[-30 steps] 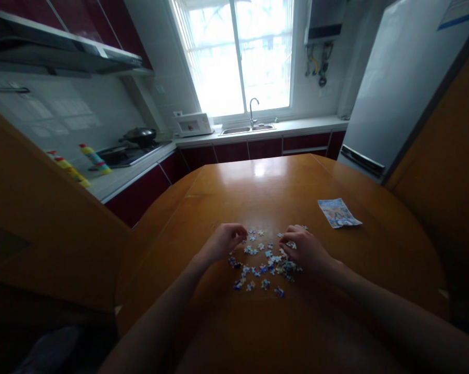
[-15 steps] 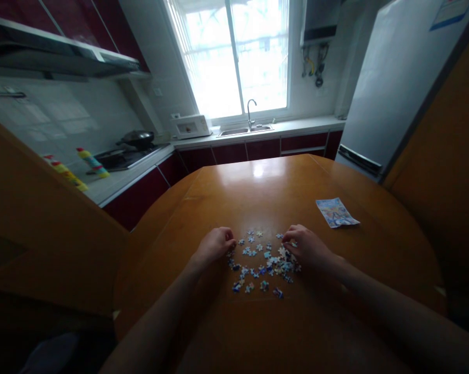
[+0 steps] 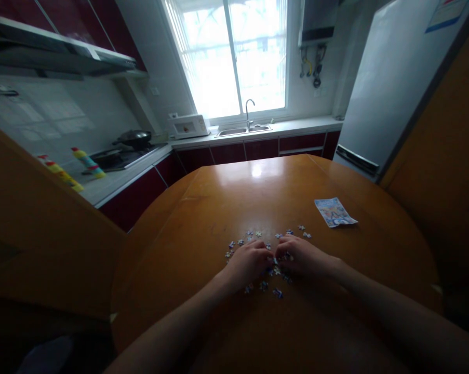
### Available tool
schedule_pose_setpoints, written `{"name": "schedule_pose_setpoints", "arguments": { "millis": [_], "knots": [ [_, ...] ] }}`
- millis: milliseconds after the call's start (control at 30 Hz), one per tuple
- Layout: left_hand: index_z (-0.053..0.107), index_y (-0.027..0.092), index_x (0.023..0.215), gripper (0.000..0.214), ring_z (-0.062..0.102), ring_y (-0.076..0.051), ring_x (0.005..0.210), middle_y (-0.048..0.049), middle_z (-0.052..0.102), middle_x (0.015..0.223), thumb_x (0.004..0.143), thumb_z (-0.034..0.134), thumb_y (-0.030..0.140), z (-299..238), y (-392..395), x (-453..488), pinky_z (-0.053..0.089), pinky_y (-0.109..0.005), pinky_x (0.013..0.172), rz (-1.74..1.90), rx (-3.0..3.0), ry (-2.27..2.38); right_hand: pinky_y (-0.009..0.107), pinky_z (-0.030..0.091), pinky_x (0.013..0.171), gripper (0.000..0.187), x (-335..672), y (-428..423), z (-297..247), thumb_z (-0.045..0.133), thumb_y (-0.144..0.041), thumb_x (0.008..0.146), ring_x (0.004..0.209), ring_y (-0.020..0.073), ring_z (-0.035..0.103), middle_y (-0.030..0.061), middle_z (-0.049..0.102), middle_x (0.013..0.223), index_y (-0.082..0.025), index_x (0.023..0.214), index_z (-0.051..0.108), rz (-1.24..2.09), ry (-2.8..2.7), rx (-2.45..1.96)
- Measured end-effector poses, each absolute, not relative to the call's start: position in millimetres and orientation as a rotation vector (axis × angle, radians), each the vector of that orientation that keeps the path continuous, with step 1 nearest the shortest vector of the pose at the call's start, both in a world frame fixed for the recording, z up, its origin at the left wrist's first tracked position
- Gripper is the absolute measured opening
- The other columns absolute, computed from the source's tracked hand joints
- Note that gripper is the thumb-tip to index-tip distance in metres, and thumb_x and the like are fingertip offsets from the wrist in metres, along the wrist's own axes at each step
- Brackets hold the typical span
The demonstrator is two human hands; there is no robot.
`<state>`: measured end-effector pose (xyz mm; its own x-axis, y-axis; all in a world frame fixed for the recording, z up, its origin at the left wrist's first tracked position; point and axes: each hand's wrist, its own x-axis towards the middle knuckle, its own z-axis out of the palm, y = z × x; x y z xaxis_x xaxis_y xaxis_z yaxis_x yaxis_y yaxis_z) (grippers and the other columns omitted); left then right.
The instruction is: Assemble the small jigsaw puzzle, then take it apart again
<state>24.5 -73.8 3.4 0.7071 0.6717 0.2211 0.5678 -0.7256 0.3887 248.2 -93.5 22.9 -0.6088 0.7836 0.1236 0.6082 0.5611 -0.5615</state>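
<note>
Small jigsaw puzzle pieces (image 3: 277, 271) in pale blue, white and dark blue lie loosely on the wooden table (image 3: 234, 200). My left hand (image 3: 252, 261) is over the middle of them, fingers bent and closed at the tips on a puzzle piece that is mostly hidden. Close to its right, my right hand (image 3: 300, 254) is curled over the heap, fingertips pinched on a puzzle piece, also largely covered. The fingertips of both hands nearly meet. Several pieces are hidden under the hands.
A printed picture sheet (image 3: 335, 212) lies on the table to the right. Single puzzle pieces (image 3: 302, 227) lie beyond my right hand. Past the table are a counter with a sink (image 3: 244, 131), a microwave (image 3: 188, 126), a stove with a wok (image 3: 135, 138), and a fridge (image 3: 386, 88) at right.
My left hand has moved right and nearer, from the left edge of the pieces to their middle. My right hand has shifted slightly left and nearer. Pieces now show beyond it.
</note>
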Motion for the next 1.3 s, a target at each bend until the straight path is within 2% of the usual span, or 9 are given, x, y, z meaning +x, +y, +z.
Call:
{"name": "schedule_pose_setpoints", "arguments": {
  "millis": [200,400,667,800,900,1033,1167,1300],
  "knots": [
    [0.077,0.027,0.099,0.013,0.063,-0.017,0.092,-0.0027,0.069,0.096,0.092,0.068,0.024,9.8,-74.1,23.2,0.048,-0.027,0.083,0.451,2.581,0.98,0.029,0.043,0.076,0.006,260.3,-88.4,25.8,0.071,-0.018,0.082,0.089,0.0215,0.06,0.0065,0.066,0.093,-0.02,0.088,0.073,0.639,-2.477,-1.086],
    [0.074,0.028,0.105,0.015,0.061,-0.018,0.099,-0.002,0.067,0.102,0.092,0.068,0.024,9.9,-73.7,19.8,0.046,-0.027,0.089,0.39,2.583,0.966,0.029,0.044,0.076,0.008,280.3,-83.4,39.1,0.068,-0.018,0.082,0.085,0.0189,0.06,0.0057,0.068,0.092,-0.019,0.087,0.074,0.739,-2.504,-1.082],
    [0.071,0.026,0.107,0.029,0.058,-0.021,0.104,-0.0038,0.063,0.109,0.081,0.081,0.034,27.6,-73.9,11.5,0.047,-0.03,0.089,0.288,2.553,0.887,0.024,0.041,0.06,0.007,306.2,-83.5,47.6,0.068,-0.013,0.073,0.067,0.0136,0.057,0.0004,0.067,0.075,-0.017,0.077,0.072,1.02,-2.578,-1.191],
    [0.071,0.024,0.105,0.033,0.056,-0.023,0.104,-0.0053,0.063,0.106,0.078,0.083,0.039,30.7,-81.1,17.0,0.047,-0.033,0.088,0.326,2.555,0.769,0.024,0.04,0.059,0.011,309.2,-87.8,48.5,0.066,-0.009,0.071,0.063,0.0129,0.057,-0.0009,0.068,0.07,-0.018,0.073,0.072,1.198,-2.61,-1.241],
    [0.071,0.023,0.102,0.025,0.055,-0.023,0.104,-0.0058,0.064,0.107,0.084,0.077,0.039,28.5,-84.6,21.6,0.046,-0.034,0.09,0.381,2.573,0.715,0.024,0.041,0.061,0.012,314.0,-89.7,55.2,0.066,-0.008,0.07,0.064,0.0132,0.058,-0.0006,0.069,0.071,-0.017,0.072,0.073,1.206,-2.609,-1.226],
    [0.073,0.023,0.094,0.009,0.054,-0.02,0.103,-0.0055,0.063,0.105,0.093,0.068,0.031,29.3,-85.9,23.7,0.044,-0.032,0.09,0.399,2.579,0.684,0.024,0.039,0.058,0.012,320.2,-89.7,66.4,0.065,-0.009,0.073,0.062,0.0127,0.056,-0.0008,0.066,0.068,-0.016,0.076,0.075,1.133,-2.547,-1.307],
    [0.077,0.027,0.094,0.011,0.054,-0.02,0.102,-0.0046,0.062,0.105,0.092,0.069,0.035,36.4,-87.5,23.8,0.043,-0.032,0.093,0.302,2.587,0.558,0.024,0.041,0.06,0.015,316.8,-91.7,69.5,0.064,-0.01,0.076,0.065,0.013,0.058,0.0001,0.068,0.073,-0.016,0.083,0.076,1.169,-2.499,-1.263],
    [0.077,0.03,0.1,0.012,0.053,-0.02,0.104,-0.0046,0.061,0.104,0.093,0.067,0.033,39.1,-88.1,24.1,0.043,-0.03,0.093,0.223,2.571,0.504,0.022,0.043,0.065,0.018,313.7,-100.8,62.0,0.057,-0.005,0.077,0.069,0.012,0.057,-0.0014,0.066,0.073,-0.015,0.081,0.072,1.351,-2.489,-1.093]
  ]
}}
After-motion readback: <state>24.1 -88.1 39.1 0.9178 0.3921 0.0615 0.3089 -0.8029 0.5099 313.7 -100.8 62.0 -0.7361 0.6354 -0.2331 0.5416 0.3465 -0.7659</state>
